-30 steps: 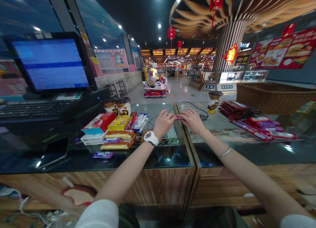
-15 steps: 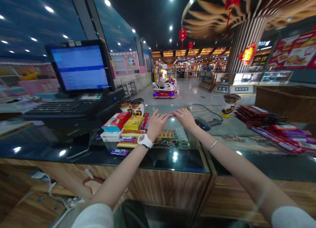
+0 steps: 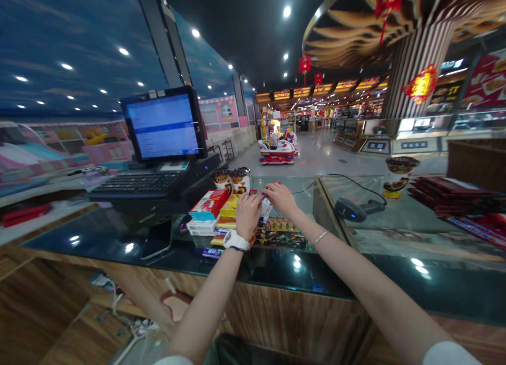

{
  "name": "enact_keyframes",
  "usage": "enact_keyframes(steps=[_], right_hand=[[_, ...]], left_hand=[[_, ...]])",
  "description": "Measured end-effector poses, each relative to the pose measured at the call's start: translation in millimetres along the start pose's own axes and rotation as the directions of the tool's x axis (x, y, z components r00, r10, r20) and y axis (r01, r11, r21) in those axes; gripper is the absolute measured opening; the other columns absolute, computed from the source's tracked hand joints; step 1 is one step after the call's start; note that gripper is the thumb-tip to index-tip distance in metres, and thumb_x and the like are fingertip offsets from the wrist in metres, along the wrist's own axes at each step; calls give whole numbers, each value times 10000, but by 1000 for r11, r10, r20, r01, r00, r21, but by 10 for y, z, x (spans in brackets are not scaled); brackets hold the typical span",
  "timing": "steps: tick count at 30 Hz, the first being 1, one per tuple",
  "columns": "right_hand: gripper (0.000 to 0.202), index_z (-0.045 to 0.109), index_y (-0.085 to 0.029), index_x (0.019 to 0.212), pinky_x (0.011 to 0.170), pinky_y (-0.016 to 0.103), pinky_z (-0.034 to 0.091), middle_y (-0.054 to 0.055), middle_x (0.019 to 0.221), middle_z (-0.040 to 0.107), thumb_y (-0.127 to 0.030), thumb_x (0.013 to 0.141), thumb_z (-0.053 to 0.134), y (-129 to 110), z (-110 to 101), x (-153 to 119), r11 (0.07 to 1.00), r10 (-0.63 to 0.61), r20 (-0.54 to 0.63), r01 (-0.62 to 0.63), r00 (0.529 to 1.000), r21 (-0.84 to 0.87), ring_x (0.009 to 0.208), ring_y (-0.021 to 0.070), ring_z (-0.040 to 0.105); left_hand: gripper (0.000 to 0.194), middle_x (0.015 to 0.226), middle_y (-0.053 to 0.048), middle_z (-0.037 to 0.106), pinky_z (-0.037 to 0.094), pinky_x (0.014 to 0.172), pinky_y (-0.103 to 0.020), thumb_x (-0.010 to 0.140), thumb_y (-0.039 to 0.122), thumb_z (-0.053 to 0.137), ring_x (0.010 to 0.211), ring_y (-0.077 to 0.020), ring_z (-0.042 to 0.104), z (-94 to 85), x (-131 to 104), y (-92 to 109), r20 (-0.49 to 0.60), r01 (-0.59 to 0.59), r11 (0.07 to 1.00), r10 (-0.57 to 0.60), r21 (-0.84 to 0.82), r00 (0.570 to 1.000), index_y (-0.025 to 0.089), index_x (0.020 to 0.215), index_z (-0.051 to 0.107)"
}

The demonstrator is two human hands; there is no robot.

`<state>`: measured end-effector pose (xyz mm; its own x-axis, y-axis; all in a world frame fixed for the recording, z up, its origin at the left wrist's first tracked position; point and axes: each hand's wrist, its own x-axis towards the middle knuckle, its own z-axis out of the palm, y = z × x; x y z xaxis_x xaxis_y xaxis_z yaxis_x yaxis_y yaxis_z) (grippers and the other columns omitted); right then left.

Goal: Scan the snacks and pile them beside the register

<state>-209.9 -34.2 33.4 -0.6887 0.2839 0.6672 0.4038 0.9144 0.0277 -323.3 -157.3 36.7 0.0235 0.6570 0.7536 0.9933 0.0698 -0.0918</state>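
Note:
My left hand (image 3: 249,213), with a white watch on its wrist, is closed over the right edge of a group of snack packs. My right hand (image 3: 280,198) is closed beside it, the fingertips of both nearly meeting. Between and below them shows a whitish-silver wrapper (image 3: 266,209), mostly covered by the fingers. Left of my left hand are a red and blue box (image 3: 209,205), a white box (image 3: 201,227) and a yellow pack (image 3: 229,206). A small purple pack (image 3: 212,253) lies in front. Two lidded cups (image 3: 240,180) stand behind.
A monitor (image 3: 164,125) and keyboard (image 3: 136,183) stand at left, with a phone (image 3: 157,239) before them. At right are a barcode scanner (image 3: 358,209) with its cable, another cup (image 3: 398,176), and a pile of dark red packs (image 3: 448,195).
The view has turned left. Both hands have moved closer together and nearer the snack packs. The red wrapper that was stretched between them is now mostly hidden, and a whitish wrapper shows.

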Motion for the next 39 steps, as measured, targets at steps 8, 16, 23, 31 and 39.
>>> enact_keyframes(steps=[8, 16, 23, 31, 39], right_hand=[[307, 675, -267, 1220, 872, 305, 464, 86, 1202, 650, -197, 965, 519, 30, 321, -1, 997, 67, 73, -68, 995, 21, 1073, 220, 604], [307, 691, -263, 1187, 936, 343, 435, 90, 1191, 664, -169, 948, 523, 78, 467, 81, 992, 120, 69, -122, 990, 21, 1093, 225, 598], [349, 676, -266, 1216, 893, 306, 488, 83, 1192, 652, -132, 922, 543, -5, 586, 89, 987, 114, 82, -122, 990, 104, 1092, 219, 594], [376, 631, -264, 1291, 878, 273, 511, 77, 1273, 617, -155, 952, 511, -92, 614, 70, 969, 68, 177, -107, 982, 222, 1062, 187, 643], [345, 673, -188, 1237, 958, 319, 505, 119, 1256, 658, -121, 940, 512, -76, 644, 47, 939, -19, 152, -35, 988, 343, 1130, 207, 637]], left_hand=[[309, 1118, -91, 727, 494, 972, -414, 859, 68, 553, 1024, -249, 668, 15, -74, 35, 175, 111, 993, -104, -29, 979, 168, 1130, 662], [308, 1105, -109, 718, 525, 893, -338, 876, 39, 501, 1008, -220, 682, 40, -109, -26, 230, 155, 986, -137, -59, 964, 169, 1101, 666], [299, 1008, -99, 727, 528, 820, -309, 882, 33, 469, 909, -202, 692, 12, -128, -35, 210, 190, 982, -191, 24, 959, 174, 1033, 685], [270, 914, -110, 717, 523, 756, -315, 860, 40, 480, 837, -220, 681, 8, -147, -42, 184, 229, 965, -250, 130, 951, 156, 934, 712], [255, 865, -141, 719, 489, 850, -375, 876, 100, 475, 886, -253, 668, -98, -111, 79, 242, 199, 945, -263, 259, 934, 118, 861, 729]])
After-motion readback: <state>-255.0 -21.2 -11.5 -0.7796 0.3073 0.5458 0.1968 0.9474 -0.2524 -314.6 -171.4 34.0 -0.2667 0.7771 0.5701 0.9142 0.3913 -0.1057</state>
